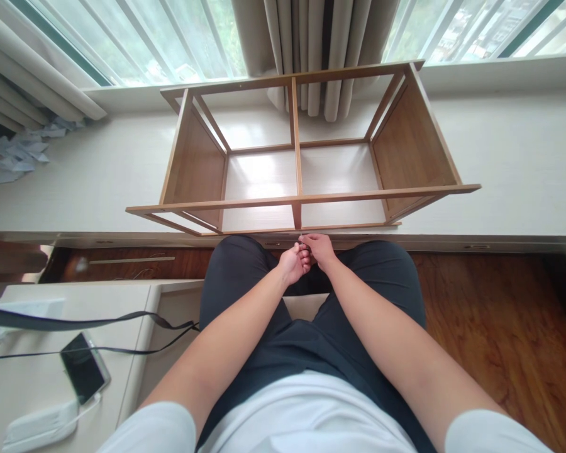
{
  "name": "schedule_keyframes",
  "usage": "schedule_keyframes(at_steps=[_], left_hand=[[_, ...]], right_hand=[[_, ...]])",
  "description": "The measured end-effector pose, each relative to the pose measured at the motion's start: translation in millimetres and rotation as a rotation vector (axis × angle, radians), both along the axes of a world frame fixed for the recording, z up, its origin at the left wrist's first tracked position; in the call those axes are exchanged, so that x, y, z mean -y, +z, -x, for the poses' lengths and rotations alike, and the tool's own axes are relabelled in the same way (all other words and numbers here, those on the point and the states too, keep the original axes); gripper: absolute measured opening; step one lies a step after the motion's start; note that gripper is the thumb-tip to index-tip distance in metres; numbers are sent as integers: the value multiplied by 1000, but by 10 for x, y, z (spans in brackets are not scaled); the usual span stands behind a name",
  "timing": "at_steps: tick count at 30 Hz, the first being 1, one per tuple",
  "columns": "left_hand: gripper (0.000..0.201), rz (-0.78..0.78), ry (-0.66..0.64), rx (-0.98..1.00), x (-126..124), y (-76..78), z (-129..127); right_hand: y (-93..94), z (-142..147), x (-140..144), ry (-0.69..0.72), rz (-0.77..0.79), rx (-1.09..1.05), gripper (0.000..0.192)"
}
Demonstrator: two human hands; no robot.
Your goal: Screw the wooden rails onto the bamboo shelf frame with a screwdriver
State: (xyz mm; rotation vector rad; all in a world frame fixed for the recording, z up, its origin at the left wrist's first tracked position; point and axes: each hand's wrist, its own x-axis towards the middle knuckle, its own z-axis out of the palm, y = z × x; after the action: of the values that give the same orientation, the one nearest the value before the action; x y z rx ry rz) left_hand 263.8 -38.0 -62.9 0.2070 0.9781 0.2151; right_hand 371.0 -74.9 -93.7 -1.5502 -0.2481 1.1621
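A wooden shelf frame (297,200) lies on its side on the white window ledge in front of me, with two open bays and a central divider. My left hand (293,263) and my right hand (317,249) meet between my knees, just below the frame's front rail. Both have their fingers curled together around something very small and thin; a tiny pale object (300,240) shows at the fingertips, too small to identify. My legs in dark trousers fill the space under my hands.
A white bedside table (38,371) at lower left carries a phone (83,367), a white charger block (40,426) and black cables. Crumpled paper (21,154) lies at the far left of the ledge. Curtains (311,50) hang behind the frame. Wooden floor (500,327) lies to the right.
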Motion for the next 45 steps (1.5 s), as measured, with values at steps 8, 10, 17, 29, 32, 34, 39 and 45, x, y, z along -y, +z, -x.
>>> schedule_keyframes(at_steps=[8, 10, 17, 29, 32, 34, 39, 45], left_hand=[[34, 41, 55, -24, -25, 28, -50], [34, 113, 13, 22, -78, 16, -54], [30, 218, -138, 124, -217, 4, 5], [36, -97, -160, -39, -28, -11, 57], [35, -186, -135, -129, -34, 0, 58], [36, -274, -132, -199, -32, -10, 50], [39, -562, -160, -348, -13, -81, 43], [37, -932, -160, -496, -23, -106, 65]], right_hand=[[4, 32, -10, 2, -7, -13, 37], [-14, 32, -11, 1, -7, -14, 36], [17, 29, -20, -9, 16, 2, 37], [64, 76, -13, 21, 4, -45, 38], [52, 76, -30, 19, -15, -31, 42], [49, 72, -37, 13, -29, -31, 42], [59, 69, -43, 24, -48, -46, 43], [68, 74, -46, 35, -33, -25, 43]])
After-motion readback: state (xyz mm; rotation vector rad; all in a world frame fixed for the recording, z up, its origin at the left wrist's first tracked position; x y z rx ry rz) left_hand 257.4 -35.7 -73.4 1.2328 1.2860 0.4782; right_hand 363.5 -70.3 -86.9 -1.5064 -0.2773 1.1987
